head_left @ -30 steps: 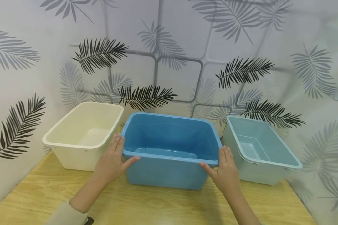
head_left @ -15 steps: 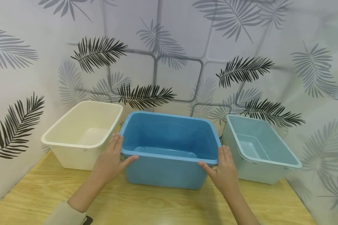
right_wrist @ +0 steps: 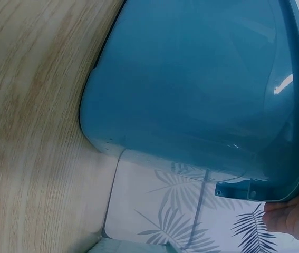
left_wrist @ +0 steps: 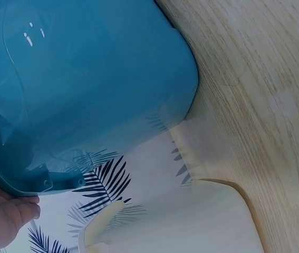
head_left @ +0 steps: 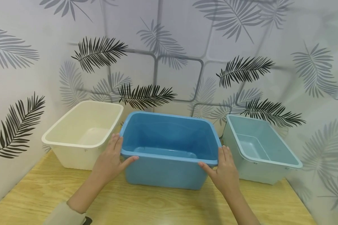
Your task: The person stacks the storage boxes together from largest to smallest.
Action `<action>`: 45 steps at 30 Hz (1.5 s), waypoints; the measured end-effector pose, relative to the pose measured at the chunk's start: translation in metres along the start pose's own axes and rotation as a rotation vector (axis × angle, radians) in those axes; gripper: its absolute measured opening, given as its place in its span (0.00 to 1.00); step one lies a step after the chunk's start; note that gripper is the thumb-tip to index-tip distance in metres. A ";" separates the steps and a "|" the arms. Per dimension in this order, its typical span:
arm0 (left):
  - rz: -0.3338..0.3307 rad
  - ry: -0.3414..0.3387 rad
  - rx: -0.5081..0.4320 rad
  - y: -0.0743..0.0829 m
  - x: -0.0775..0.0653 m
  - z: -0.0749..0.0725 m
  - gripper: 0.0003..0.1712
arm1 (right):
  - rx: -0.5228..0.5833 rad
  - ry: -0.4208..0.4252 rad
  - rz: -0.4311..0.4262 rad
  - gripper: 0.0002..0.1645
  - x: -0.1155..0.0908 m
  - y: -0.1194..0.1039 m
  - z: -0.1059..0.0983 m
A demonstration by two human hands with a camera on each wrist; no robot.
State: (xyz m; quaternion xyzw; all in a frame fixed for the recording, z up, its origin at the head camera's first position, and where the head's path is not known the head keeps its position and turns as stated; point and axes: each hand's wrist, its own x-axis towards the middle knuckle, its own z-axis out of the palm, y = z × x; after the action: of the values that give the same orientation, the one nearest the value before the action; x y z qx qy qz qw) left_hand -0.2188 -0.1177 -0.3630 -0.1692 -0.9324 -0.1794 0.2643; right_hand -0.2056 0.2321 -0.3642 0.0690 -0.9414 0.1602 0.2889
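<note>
Blue tub (head_left: 163, 172) on wooden table (head_left: 157, 206), held at both near corners
We see left hand (head_left: 108, 160) and right hand (head_left: 225, 171) well apart, each gripping the tub's rim, thumbs on the front edge; we note a cream tub (head_left: 76, 157) on the left, a pale green tub (head_left: 259, 172) on the right

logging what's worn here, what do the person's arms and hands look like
The left hand and right hand wear no gloves. A pale beige fabric sleeve partly covers the left forearm; a small black item beside it is cropped.
</note>
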 end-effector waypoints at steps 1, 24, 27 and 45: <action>0.001 0.003 0.003 0.000 0.000 0.000 0.54 | 0.002 0.003 -0.003 0.55 0.000 0.000 0.000; 0.017 0.041 0.015 0.001 -0.008 -0.003 0.55 | 0.013 0.062 -0.053 0.54 -0.006 0.001 0.000; 0.020 0.046 0.020 0.001 -0.009 -0.003 0.55 | 0.014 0.064 -0.055 0.54 -0.006 0.000 0.000; 0.047 0.082 0.011 -0.002 -0.013 -0.005 0.55 | -0.025 0.059 -0.053 0.55 -0.012 -0.006 -0.004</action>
State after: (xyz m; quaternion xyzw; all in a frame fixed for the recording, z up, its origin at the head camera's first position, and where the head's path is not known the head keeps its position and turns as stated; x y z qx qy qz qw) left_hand -0.2072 -0.1241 -0.3666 -0.1823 -0.9175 -0.1749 0.3073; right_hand -0.1923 0.2283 -0.3658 0.0854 -0.9323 0.1424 0.3214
